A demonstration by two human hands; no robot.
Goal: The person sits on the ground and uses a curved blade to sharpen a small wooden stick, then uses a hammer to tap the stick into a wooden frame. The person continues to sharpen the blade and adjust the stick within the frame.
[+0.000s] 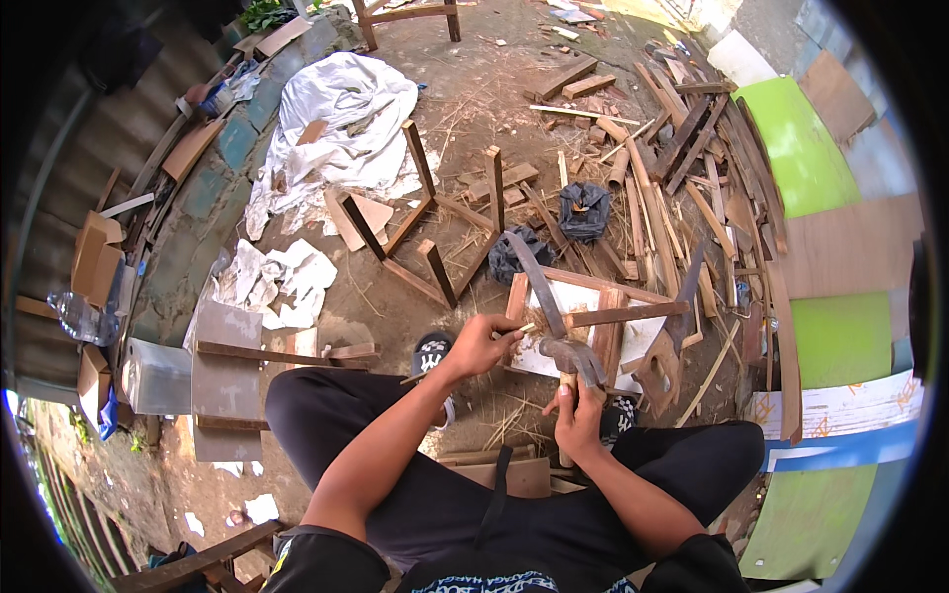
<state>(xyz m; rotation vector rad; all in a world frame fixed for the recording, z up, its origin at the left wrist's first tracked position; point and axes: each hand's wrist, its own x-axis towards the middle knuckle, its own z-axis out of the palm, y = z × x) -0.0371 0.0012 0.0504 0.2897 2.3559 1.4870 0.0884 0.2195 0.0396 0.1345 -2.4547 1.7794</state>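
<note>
My left hand (482, 345) is closed, fingertips pinching a small pale sliver of wood (527, 327). My right hand (579, 419) grips a hammer (567, 385) by its light wooden handle, the dark metal head upward. Just beyond the hammer head, a long curved blade (539, 284) extends away; its lower end is hidden behind the head. A white panel with brown wooden strips (610, 346) lies in front of my feet. Across it rests a dark wooden bar (628, 314). A handsaw (656, 372) with a wooden handle stands by its right side.
Ahead, a wooden frame (413, 285) stands with its legs upward. Two black plastic bags (584, 211) sit beyond the panel. Scrap timber (682, 148) is piled at right, beside green boards (801, 148). A white cloth (341, 119) lies far left, grey boards (225, 371) nearer.
</note>
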